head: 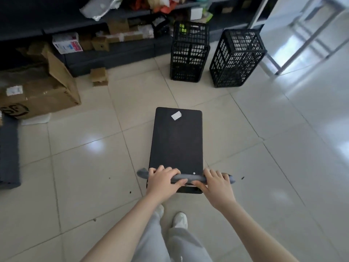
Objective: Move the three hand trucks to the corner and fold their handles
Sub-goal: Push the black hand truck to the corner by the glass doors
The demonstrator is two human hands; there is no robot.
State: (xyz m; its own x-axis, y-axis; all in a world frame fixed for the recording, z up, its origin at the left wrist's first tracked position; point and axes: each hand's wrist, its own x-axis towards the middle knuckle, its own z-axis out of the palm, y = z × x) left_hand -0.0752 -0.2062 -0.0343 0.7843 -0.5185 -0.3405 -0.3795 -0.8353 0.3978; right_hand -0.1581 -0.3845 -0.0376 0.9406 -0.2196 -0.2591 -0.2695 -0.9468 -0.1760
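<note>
One hand truck stands on the tiled floor in front of me, a flat black platform with a white sticker near its far end. Its grey padded handle runs crosswise at the near end, upright above the platform. My left hand is wrapped around the left part of the handle. My right hand grips the right part. No other hand truck is in view. My legs and white shoes show below the handle.
Two tall black mesh crates stand ahead of the truck. A dark shelf full of boxes runs along the back. An open cardboard box and a small carton lie at left. Metal frame legs stand at right.
</note>
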